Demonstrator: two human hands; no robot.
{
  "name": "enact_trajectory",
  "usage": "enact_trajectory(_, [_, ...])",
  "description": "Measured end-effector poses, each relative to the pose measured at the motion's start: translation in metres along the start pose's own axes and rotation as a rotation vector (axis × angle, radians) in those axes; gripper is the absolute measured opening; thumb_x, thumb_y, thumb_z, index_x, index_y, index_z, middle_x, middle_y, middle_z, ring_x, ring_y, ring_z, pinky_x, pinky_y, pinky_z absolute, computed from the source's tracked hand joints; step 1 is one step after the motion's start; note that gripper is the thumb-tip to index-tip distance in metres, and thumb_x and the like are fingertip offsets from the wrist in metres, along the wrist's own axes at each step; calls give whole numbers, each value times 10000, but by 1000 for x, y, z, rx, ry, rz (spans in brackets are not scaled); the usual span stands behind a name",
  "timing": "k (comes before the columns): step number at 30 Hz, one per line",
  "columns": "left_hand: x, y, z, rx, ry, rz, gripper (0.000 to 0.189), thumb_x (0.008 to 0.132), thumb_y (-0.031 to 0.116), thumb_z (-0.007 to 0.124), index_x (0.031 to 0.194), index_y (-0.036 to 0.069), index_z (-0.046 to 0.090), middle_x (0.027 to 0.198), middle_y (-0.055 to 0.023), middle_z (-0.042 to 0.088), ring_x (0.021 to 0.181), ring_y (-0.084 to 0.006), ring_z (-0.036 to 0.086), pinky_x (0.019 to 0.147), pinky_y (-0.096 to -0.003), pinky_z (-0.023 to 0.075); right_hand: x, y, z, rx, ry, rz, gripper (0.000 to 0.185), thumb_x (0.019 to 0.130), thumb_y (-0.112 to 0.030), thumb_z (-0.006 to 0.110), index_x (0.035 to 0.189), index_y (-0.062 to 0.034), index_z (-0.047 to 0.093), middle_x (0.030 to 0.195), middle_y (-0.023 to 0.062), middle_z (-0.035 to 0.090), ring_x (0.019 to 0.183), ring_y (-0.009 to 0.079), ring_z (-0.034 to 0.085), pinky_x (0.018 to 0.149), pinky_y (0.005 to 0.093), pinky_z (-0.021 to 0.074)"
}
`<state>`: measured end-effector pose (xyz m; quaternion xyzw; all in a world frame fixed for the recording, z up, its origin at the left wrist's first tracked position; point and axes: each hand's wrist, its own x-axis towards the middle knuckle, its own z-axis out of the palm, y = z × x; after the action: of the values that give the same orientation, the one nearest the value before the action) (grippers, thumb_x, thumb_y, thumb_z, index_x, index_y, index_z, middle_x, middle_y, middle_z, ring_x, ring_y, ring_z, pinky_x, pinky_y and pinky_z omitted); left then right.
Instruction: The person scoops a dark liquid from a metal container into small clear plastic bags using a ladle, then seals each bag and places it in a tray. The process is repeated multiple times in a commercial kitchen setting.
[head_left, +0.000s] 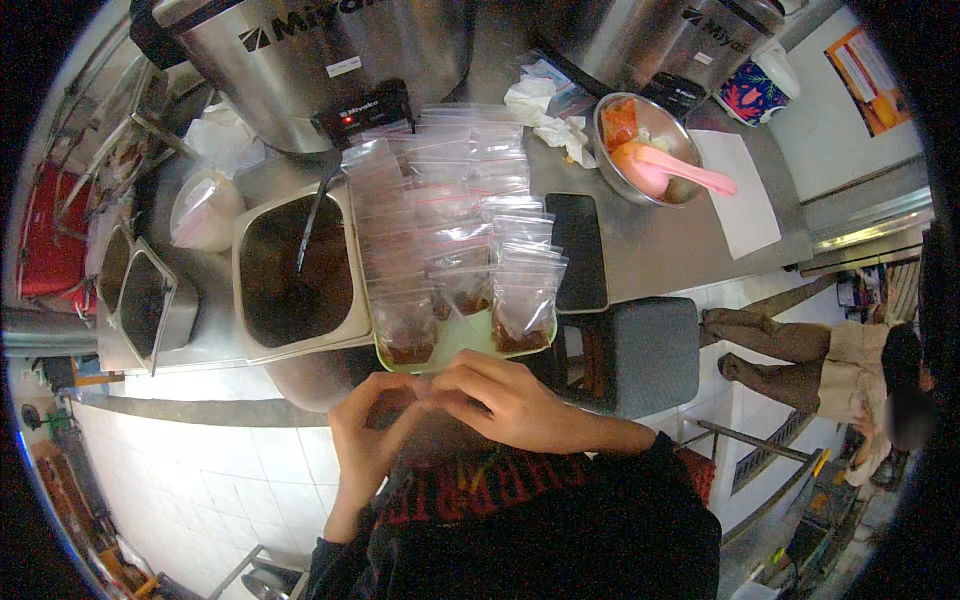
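Observation:
My left hand (375, 427) and my right hand (510, 405) meet at the fingertips, just below the near edge of a light green tray (465, 341). A thin, clear plastic bag (459, 319) seems to rise from between the fingers, though its outline is blurred. Rows of zip-lock bags (525, 307) overlap on the tray; the nearest hold a dark reddish-brown filling. Left of the tray, a square steel pan (296, 300) contains something dark, with the handle of a utensil (311, 225) leaning out of it.
Beyond the tray stand large steel Miyako appliances (300, 82). A steel bowl (645, 195) with a pink ladle (686, 169), crumpled tissue (555, 127) and a dark phone (576, 251) lie to the right. Metal containers (180, 315) stand left. A grey stool (654, 356) and another person (847, 367) are at right.

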<state>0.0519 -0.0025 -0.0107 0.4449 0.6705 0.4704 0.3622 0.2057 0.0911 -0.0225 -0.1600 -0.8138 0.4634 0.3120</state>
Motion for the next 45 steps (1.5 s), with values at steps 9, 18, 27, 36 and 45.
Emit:
enact_trajectory(9, [11,-4,3,406,-121,350,139,754,-26,612,878,-17,549,776,-132,554,699,-291,600,597,-359,487,2,7,1,-18,-97,39,186,782,-28,615,905,11,480,837,128,470,785,291,530,679,361,450])
enact_trajectory(18, [17,-6,-2,647,-10,503,219,691,97,671,749,44,467,703,-84,492,595,-258,552,505,-353,469,11,9,-12,-487,-161,115,219,737,-18,639,900,11,495,881,147,495,779,297,569,659,365,482])
enact_trajectory(27, [12,11,-4,538,30,374,278,723,209,686,894,62,523,747,-76,540,693,-240,587,574,-356,481,29,-11,-15,-308,-181,-47,313,776,-7,633,1081,29,569,1118,176,545,1028,295,564,884,327,467])
enact_trajectory(36, [4,1,-26,649,68,552,613,717,260,675,1256,76,449,1220,-82,486,1174,-247,435,1000,-423,327,48,-29,-10,-364,-297,5,301,731,-4,689,1012,11,583,1091,135,490,869,246,562,750,316,488])
enact_trajectory(45, [-12,-10,-54,157,162,327,710,555,168,796,1190,57,498,1230,-149,456,1208,-317,398,1006,-420,338,186,67,-14,-432,91,-52,210,841,-155,634,989,-21,574,912,82,613,758,151,586,663,275,466])
